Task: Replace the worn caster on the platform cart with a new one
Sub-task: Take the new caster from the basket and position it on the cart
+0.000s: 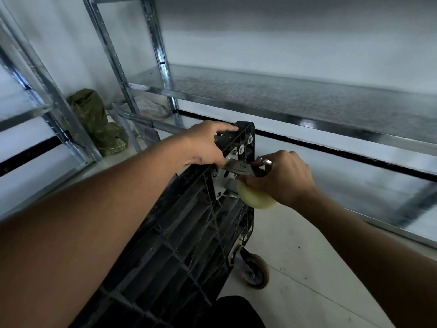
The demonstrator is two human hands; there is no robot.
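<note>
While left hand (208,145) grips ribbed cart (179,245), right hand (283,176) holds steel wrench (238,168)

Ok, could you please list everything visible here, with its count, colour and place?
black ribbed plastic platform cart: one, black, tipped up, underside facing the camera
cream caster wheel on silver plate: one, cream, at the cart's upper corner
brown-rimmed caster wheel with grey hub: one, brown, at the cart's lower corner
silver metal hand tool: one, silver, against the cream caster's plate
galvanised steel shelving: one, silver-grey, behind the cart
olive green sack: one, green, floor corner at left
white plastic bag: one, white, under the shelving
left hand: one, grips the cart's top edge
right hand: one, holds the tool
</note>
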